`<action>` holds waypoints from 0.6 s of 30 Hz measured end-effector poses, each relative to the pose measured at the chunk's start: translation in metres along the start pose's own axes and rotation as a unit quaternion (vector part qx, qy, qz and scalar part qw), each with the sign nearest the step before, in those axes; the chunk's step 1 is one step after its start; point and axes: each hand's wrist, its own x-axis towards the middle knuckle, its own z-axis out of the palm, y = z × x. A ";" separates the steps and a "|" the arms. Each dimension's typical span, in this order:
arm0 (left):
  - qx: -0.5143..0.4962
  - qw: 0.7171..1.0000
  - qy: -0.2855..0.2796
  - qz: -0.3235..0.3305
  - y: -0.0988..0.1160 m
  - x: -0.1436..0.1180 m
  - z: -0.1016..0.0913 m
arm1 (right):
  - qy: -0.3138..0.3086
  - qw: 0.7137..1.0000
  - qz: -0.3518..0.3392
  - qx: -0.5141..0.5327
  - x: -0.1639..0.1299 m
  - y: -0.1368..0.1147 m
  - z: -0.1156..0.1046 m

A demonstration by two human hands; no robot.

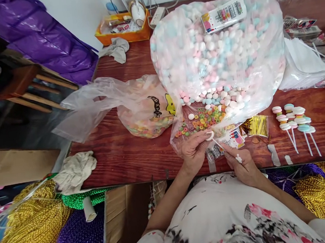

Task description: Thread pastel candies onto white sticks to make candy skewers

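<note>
Far left on the worktop (131,155), a rag (75,171); then a small bag (138,108) of coloured rings. Left hand (193,151) in a closed grip on a white sweet (210,135) at the end of a stick (218,144) — just below the big bag (219,53) of pastel sweets. Right hand (242,165) pinching the stick's lower end, another white piece at its fingers. Further right, gold ties (256,126), then finished lollies (294,119) — lying flat, well apart from both hands.

head cam | looks steeply down and forward | close over table (131,155) edge | single view
</note>
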 end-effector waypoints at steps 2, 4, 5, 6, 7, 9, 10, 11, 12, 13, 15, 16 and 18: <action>-0.011 1.000 0.004 -0.025 0.000 -0.005 0.005 | 0.014 0.999 0.016 0.024 0.000 0.003 0.005; -0.037 0.997 0.011 -0.064 0.002 -0.010 0.010 | 0.040 0.998 0.023 0.044 0.003 0.004 0.010; -0.056 0.995 0.012 -0.085 0.004 -0.012 0.011 | 0.055 0.997 0.024 0.050 0.004 0.005 0.012; -0.075 0.992 0.009 -0.103 0.005 -0.011 0.010 | 0.069 0.996 0.023 0.052 0.005 0.005 0.012; -0.087 0.989 0.004 -0.116 0.006 -0.009 0.007 | 0.079 0.995 0.019 0.051 0.006 0.006 0.012; -0.073 0.991 0.000 -0.115 0.005 0.004 -0.005 | 0.083 0.996 0.011 0.036 0.007 0.009 0.009; -0.039 0.994 -0.004 -0.101 0.002 0.015 -0.013 | 0.082 0.996 0.009 0.026 0.007 0.010 0.007; 0.007 0.997 0.000 -0.079 -0.004 0.028 -0.021 | 0.080 0.997 0.011 0.015 0.008 0.011 0.005; 0.081 0.995 -0.014 -0.051 -0.011 0.042 -0.029 | 0.077 0.997 0.013 0.002 0.008 0.012 0.003; 0.175 0.983 -0.055 -0.021 -0.020 0.056 -0.035 | 0.072 0.997 0.016 -0.010 0.009 0.012 0.001; 0.332 0.928 -0.167 0.006 -0.039 0.080 -0.044 | 0.062 0.997 0.016 -0.035 0.011 0.009 -0.002; 0.386 0.900 -0.200 0.006 -0.047 0.088 -0.046 | 0.055 0.997 0.013 -0.048 0.013 0.007 -0.003; 0.424 0.879 -0.217 0.002 -0.055 0.095 -0.047 | 0.047 0.996 0.005 -0.075 0.015 0.002 -0.007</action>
